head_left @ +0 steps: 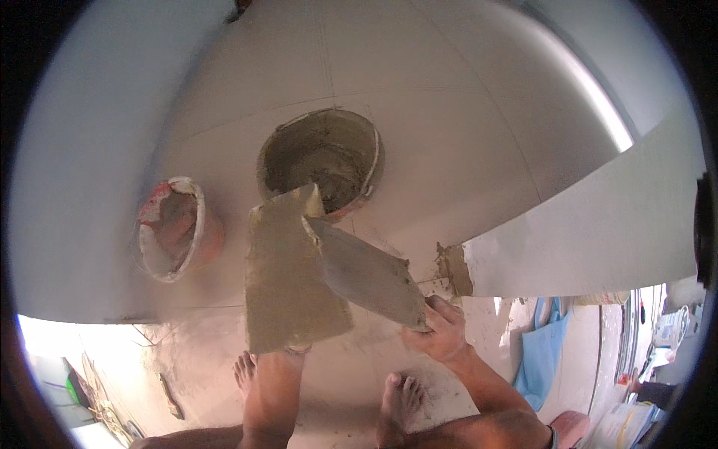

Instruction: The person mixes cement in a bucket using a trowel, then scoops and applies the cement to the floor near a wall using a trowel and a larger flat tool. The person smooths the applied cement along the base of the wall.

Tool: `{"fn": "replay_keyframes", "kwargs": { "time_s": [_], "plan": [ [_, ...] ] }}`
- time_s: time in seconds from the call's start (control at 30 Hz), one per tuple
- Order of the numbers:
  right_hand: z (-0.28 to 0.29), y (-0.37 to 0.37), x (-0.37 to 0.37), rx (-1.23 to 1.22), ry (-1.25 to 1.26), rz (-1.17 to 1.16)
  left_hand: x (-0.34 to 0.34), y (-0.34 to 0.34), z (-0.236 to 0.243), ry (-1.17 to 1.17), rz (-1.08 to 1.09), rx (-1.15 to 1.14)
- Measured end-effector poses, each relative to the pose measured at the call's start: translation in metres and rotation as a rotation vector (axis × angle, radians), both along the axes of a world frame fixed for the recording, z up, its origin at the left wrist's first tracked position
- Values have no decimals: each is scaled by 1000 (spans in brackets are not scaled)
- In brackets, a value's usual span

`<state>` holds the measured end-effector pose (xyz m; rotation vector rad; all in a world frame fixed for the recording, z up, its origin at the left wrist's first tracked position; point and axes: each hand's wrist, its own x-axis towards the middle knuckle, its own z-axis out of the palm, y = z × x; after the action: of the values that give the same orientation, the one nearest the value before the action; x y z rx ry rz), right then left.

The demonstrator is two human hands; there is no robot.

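My left hand (293,350) is mostly hidden beneath a flat, mortar-smeared hawk (288,280), which it holds up in front of me. My right hand (440,331) grips a broad plastering trowel (370,273) by the end near me; the grip itself is partly covered by the fingers. The blade slants up to the left, and its far edge meets or overlaps the hawk's upper right part. Just beyond both tools stands a bucket (378,161) with wet grey mortar (325,168) inside. The hawk's far corner overlaps the bucket's near rim in this view.
A red bucket with a whitish rim (200,224) stands tilted at left. Mortar is smeared on a pale wall's end (456,269) at right. Near my bare feet (404,396) lies a narrow tool (170,396). A blue bag (542,355) and assorted clutter (628,423) lie at lower right.
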<state>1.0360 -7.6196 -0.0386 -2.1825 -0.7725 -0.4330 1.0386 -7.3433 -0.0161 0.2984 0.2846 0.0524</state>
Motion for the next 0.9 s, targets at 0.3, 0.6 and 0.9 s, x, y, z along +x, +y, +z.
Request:
{"fn": "replay_keyframes", "kwargs": {
  "time_s": [0.3, 0.6, 0.9],
  "plan": [
    [65, 41, 59, 133, 240, -34, -15, 46, -17, -53, 38, 265],
    [44, 33, 60, 429, 488, -168, -26, 32, -64, -101, -221, 394],
    [-36, -26, -121, 666, 1527, -490, -13, -98, -105, 82, -665, 310]
  ]
}}
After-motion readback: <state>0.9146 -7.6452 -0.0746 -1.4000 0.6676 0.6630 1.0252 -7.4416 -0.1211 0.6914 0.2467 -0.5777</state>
